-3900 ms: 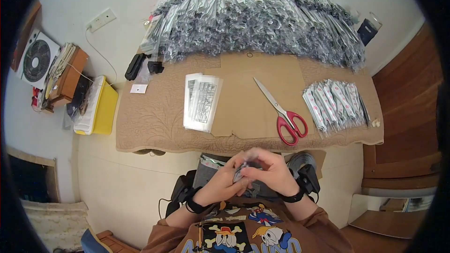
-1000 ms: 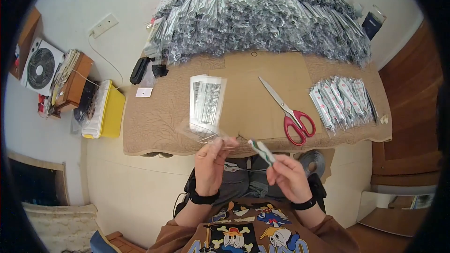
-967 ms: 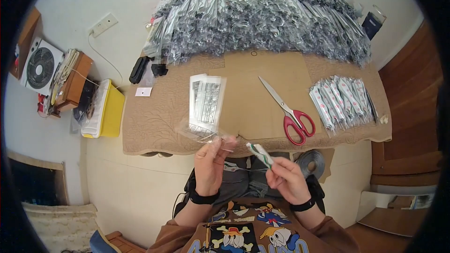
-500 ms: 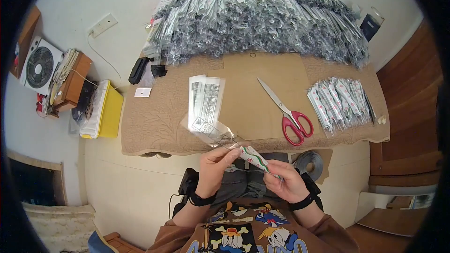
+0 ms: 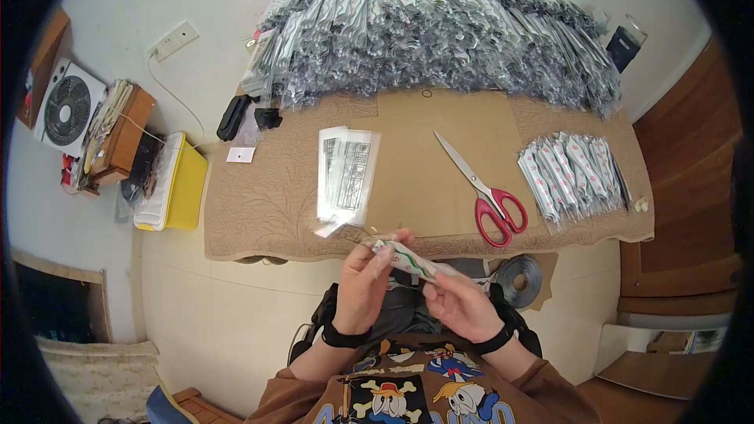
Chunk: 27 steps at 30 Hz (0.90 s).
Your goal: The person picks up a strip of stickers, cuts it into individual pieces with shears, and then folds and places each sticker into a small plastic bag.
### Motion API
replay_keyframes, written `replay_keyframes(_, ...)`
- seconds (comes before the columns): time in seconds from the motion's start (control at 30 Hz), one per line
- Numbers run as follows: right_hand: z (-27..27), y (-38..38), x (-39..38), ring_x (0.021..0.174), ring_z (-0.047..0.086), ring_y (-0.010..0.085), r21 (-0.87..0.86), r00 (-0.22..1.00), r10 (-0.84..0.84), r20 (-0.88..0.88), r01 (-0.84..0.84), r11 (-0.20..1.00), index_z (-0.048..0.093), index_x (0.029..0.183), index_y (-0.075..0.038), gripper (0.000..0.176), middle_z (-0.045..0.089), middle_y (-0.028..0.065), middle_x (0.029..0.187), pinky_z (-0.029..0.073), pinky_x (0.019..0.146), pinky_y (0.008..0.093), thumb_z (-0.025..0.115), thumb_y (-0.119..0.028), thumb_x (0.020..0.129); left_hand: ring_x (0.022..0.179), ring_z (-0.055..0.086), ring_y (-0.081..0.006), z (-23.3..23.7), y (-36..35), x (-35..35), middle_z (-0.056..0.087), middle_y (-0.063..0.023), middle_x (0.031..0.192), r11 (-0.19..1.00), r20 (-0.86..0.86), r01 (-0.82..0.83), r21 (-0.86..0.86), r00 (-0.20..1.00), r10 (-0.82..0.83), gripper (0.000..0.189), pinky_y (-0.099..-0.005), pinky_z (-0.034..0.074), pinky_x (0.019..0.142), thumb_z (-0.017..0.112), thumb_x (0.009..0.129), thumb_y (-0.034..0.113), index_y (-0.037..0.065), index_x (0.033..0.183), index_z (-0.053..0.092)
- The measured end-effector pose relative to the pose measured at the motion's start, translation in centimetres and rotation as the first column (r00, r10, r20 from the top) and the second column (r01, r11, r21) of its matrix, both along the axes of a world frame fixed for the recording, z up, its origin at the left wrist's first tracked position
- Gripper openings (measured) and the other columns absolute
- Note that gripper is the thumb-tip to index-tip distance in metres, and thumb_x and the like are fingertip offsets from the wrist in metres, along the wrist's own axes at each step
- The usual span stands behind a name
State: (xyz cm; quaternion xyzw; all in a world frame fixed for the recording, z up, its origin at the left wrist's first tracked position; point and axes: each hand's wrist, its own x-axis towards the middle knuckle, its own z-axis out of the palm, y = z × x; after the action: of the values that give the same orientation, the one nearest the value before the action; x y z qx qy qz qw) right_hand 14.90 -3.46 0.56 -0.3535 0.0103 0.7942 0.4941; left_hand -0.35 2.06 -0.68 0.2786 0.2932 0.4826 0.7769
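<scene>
A narrow white packet with a green wavy line and red flowers is held slantwise between my two hands, just off the table's front edge. My left hand pinches its upper left end, together with a clear plastic sleeve that sticks out toward the table. Closed around the packet's lower right end is my right hand, thumb on top. Beyond my left hand, a small stack of clear printed sleeves lies on the table.
Red-handled scissors lie on a cardboard sheet. At right sits a row of wrapped patterned packets. A large heap of similar packets lines the back. A grey tape roll is below the front edge; a yellow bin stands left.
Both hands have shifted slightly left with the packet. The packet now lies further toward my left fingers, and less of the clear sleeve extends over the table.
</scene>
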Motion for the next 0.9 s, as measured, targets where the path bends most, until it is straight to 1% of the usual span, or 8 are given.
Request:
replay_keyframes(0.17,-2.2,-1.5,0.5,0.06,0.053,0.0089,0.12,0.978,-0.158,0.135,0.142,0.983,0.05,0.102,-0.002,0.018,0.056,0.0033,0.073,0.041,0.054,0.0181,0.049,-0.012,0.087,0.109,0.049,-0.0229,-1.2,-1.6,1.4,0.048,-0.0152,0.121,0.972,-0.276,0.171,0.16,0.953,-0.122,0.034,-0.0362,0.038,0.093,0.053,0.085,0.012,-0.004,0.114,0.049)
replay_keyframes(0.3,-1.1,-1.2,-0.3,0.064,0.056,0.0109,0.167,0.98,-0.2,0.022,0.194,0.967,0.057,0.094,-0.002,0.013,0.058,0.0027,0.075,0.044,0.056,0.0203,0.052,-0.012,0.087,0.11,0.048,-0.0238,-1.2,-2.3,3.0,0.048,-0.0145,0.121,0.982,-0.135,0.173,0.071,0.977,-0.163,0.033,-0.0366,0.038,0.093,0.052,0.085,0.016,-0.002,0.112,0.049)
replay_keyframes(0.33,-0.9,-1.1,-0.3,0.064,0.057,0.0122,0.266,0.943,-0.23,0.241,0.164,0.95,0.058,0.094,-0.001,0.013,0.058,0.0028,0.075,0.045,0.056,0.0216,0.054,-0.009,0.085,0.11,0.048,-0.0238,-0.7,-2.2,3.0,0.048,-0.0145,0.121,0.982,-0.134,0.172,0.073,0.978,-0.162,0.033,-0.0366,0.038,0.093,0.052,0.085,0.016,-0.002,0.112,0.049)
replay_keyframes(0.43,-0.6,-0.6,0.1,0.066,0.058,0.0147,0.428,0.719,-0.325,0.614,0.043,0.903,0.061,0.094,-0.001,0.014,0.058,0.0031,0.075,0.047,0.058,0.0243,0.056,-0.004,0.081,0.109,0.048,-0.0242,1.1,-1.2,2.4,0.051,-0.0137,0.118,0.972,0.128,-0.028,-0.233,0.99,0.059,0.033,-0.0365,0.037,0.094,0.05,0.087,0.02,0.0,0.113,0.049)
replay_keyframes(0.5,-0.3,0.1,1.7,0.066,0.058,0.0177,0.671,0.183,-0.682,0.708,-0.476,0.569,0.063,0.093,-0.002,0.019,0.058,0.0046,0.076,0.048,0.06,0.0261,0.059,0.001,0.074,0.109,0.048,-0.0243,0.9,-0.5,1.5,0.051,-0.0138,0.118,0.975,0.126,0.031,-0.22,0.992,-0.003,0.034,-0.037,0.037,0.094,0.049,0.087,0.021,0.0,0.114,0.048)
replay_keyframes(0.53,-0.3,0.2,2.0,0.066,0.059,0.0192,0.559,-0.039,-0.849,0.527,-0.737,0.38,0.064,0.092,-0.002,0.022,0.059,0.0053,0.076,0.049,0.06,0.027,0.061,0.003,0.071,0.11,0.048,-0.0244,0.7,-0.3,0.9,0.051,-0.0139,0.118,0.974,0.119,0.094,-0.205,0.99,-0.07,0.035,-0.0375,0.036,0.095,0.049,0.088,0.023,0.001,0.115,0.048)
replay_keyframes(0.83,-0.6,0.8,2.3,0.075,0.058,0.0228,0.613,-0.108,-0.905,0.412,-0.701,0.363,0.065,0.089,-0.002,0.025,0.059,0.0083,0.081,0.048,0.07,0.0316,0.063,0.003,0.065,0.109,0.049,-0.0199,0.9,-0.9,1.5,0.053,-0.0119,0.114,0.933,0.039,0.232,-0.275,0.972,-0.23,0.036,-0.036,0.037,0.093,0.046,0.089,0.025,-0.001,0.114,0.048)
replay_keyframes(0.9,0.3,0.7,3.6,0.082,0.056,0.0247,0.561,0.019,-0.886,0.464,-0.78,0.276,0.064,0.087,-0.001,0.024,0.057,0.0097,0.082,0.046,0.072,0.0357,0.062,0.003,0.064,0.111,0.047,-0.021,0.0,0.1,0.5,0.051,-0.0126,0.117,0.939,0.069,0.236,-0.249,0.972,-0.226,0.038,-0.0369,0.036,0.094,0.046,0.089,0.026,0.0,0.116,0.047)
